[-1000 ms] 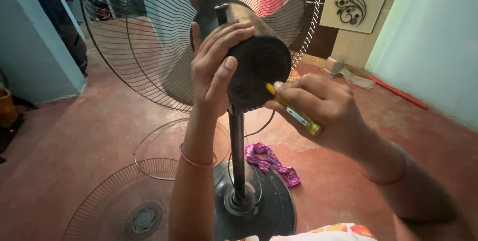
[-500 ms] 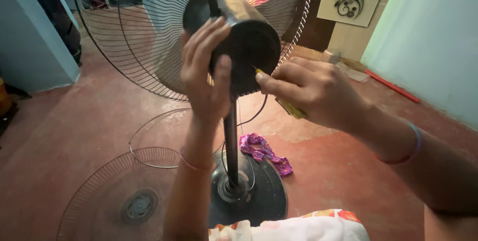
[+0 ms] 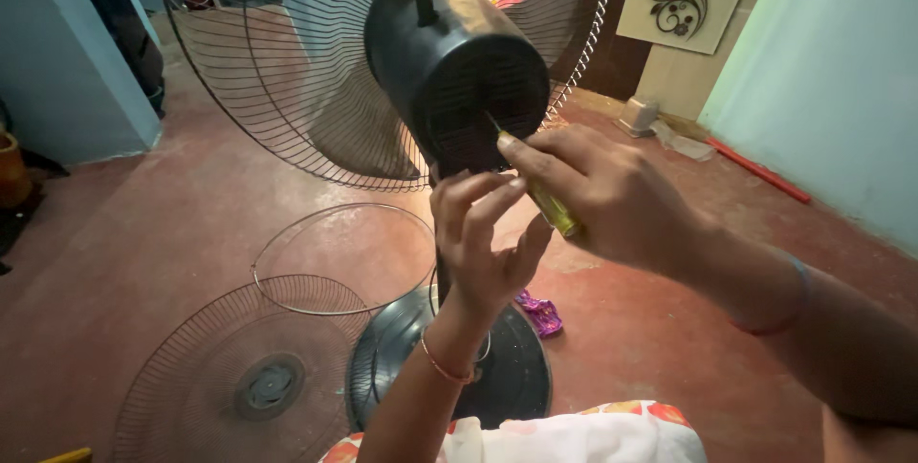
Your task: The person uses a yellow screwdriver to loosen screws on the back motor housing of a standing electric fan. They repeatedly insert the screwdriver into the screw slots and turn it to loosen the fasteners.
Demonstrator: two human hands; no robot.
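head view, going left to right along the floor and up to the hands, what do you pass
Loose front grille → wire ring → round fan base → left hand → right hand holding a yellow-handled screwdriver → red stick.

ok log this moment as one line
right hand: holds screwdriver to fan motor housing | left hand: open below housing

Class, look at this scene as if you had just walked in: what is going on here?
A person works at the back of a pedestal fan. The right hand holds a yellow-handled screwdriver with its tip against the black motor housing. The left hand is raised open just below it. A detached wire guard and a metal ring lie on the red floor.
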